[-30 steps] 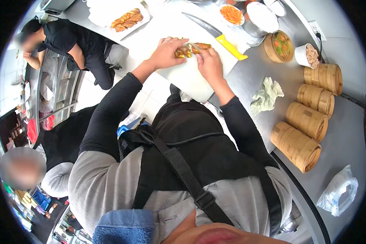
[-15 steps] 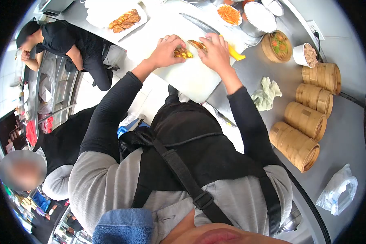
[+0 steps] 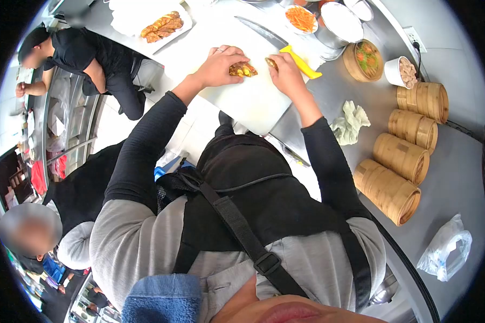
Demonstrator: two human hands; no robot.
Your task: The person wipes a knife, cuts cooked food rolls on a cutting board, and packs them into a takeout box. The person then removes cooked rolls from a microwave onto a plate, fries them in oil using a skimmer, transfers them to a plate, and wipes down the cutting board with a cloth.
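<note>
Over the white cutting board, my left hand is closed round a browned, cut piece of filled roll, its yellow filling facing right. My right hand pinches a smaller browned roll piece, partly hidden by the fingers. A gap separates the two pieces. Just beyond my right hand lies a large knife with a yellow handle, its blade pointing to the far left. On a white plate at the upper left rest several browned slices of roll.
A bowl of shredded carrot, a metal pot, and a steamer basket with greens stand at the back right. Bamboo steamers line the right counter, near a crumpled cloth and a plastic bag. Two people are at the left.
My right hand has shifted slightly right and toward me with its piece, widening the gap between the pieces. More of the yellow knife handle shows. My left hand stays nearly in place.
</note>
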